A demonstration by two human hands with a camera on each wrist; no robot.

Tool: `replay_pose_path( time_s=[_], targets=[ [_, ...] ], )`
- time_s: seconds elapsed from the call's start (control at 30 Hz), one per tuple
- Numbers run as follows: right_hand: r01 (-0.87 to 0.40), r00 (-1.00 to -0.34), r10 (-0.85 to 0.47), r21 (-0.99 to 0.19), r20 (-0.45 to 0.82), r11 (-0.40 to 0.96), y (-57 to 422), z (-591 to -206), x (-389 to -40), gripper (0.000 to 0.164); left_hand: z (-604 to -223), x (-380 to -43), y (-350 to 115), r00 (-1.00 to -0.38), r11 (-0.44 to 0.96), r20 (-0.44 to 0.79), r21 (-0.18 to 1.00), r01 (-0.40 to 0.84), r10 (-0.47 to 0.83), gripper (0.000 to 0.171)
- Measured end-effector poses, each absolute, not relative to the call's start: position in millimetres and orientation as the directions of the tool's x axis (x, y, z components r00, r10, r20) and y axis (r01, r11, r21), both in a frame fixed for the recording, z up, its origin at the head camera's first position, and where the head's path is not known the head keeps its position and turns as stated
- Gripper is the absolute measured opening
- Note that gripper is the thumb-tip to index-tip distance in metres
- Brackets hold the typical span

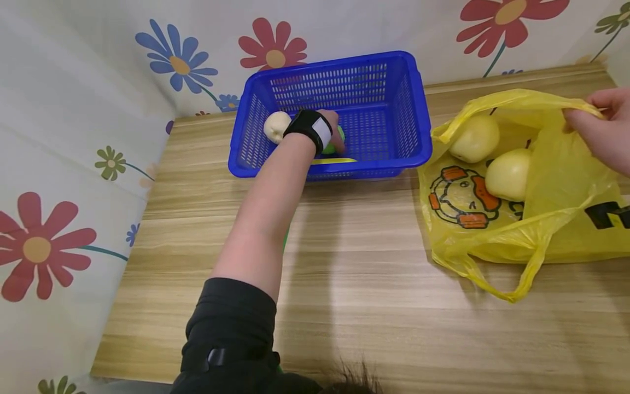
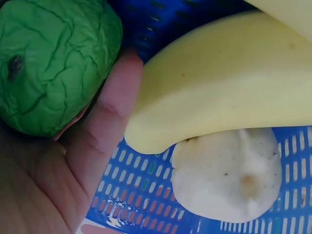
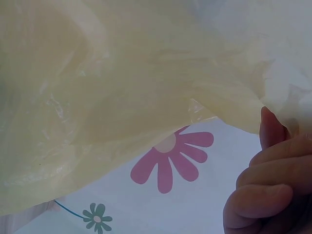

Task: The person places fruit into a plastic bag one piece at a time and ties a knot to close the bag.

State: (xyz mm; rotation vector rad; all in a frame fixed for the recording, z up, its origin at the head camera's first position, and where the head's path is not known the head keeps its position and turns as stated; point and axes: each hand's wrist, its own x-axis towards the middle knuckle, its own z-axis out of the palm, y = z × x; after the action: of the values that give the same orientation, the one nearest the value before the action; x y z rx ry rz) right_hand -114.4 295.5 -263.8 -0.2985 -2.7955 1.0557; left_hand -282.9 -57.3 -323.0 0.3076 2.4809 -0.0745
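Note:
My left hand [image 1: 333, 125] reaches down into the blue basket [image 1: 420, 137] and grips a green, wrinkled cabbage [image 2: 58, 63]. In the left wrist view the thumb lies along the cabbage's side, with the other fingers mostly hidden. Beside the thumb is a yellow banana [image 2: 209, 83], and a whitish garlic-like bulb [image 2: 229, 180] sits against it. On the right, my right hand [image 1: 605, 126] pinches the upper edge of a yellow plastic bag [image 1: 566, 230] and holds its mouth raised. Two pale yellow pears, one farther back [image 1: 474, 139] and one nearer [image 1: 509, 175], lie inside the bag.
The basket stands at the back of a wood-grain table [image 1: 374, 262], close to a flower-patterned wall covering [image 1: 344, 27]. A loose bag handle [image 1: 521, 284] droops onto the table at the front.

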Motion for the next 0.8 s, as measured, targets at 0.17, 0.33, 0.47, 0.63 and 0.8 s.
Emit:
replay_pose_path(
  time_s=[0.17,0.33,0.47,0.63,0.8],
  targets=[
    [0.124,-0.971,0.229,-0.680,0.066,0.723,294,-263,-113,0.041,-296,-264,-57,-0.803,0.955,-0.521,0.101,0.278,0.289,0.066],
    [0.138,-0.968,0.243,-0.683,0.059,0.718,296,-266,-114,0.041,-277,-261,-49,-0.847,0.902,-0.329,0.259,0.345,0.418,0.068],
    [0.139,-0.966,0.249,-0.679,0.068,0.721,297,-267,-116,0.040,-260,-245,-34,-0.870,0.812,-0.128,0.445,0.378,0.476,0.064],
    [0.155,-0.965,0.257,-0.668,0.056,0.727,296,-267,-116,0.038,-246,-204,-7,-0.807,0.576,0.056,0.672,0.466,0.588,0.062],
    [0.149,-0.964,0.259,-0.677,0.063,0.721,296,-266,-114,0.038,-248,-151,21,-0.657,0.373,0.056,0.786,0.493,0.752,0.061]
  ],
)
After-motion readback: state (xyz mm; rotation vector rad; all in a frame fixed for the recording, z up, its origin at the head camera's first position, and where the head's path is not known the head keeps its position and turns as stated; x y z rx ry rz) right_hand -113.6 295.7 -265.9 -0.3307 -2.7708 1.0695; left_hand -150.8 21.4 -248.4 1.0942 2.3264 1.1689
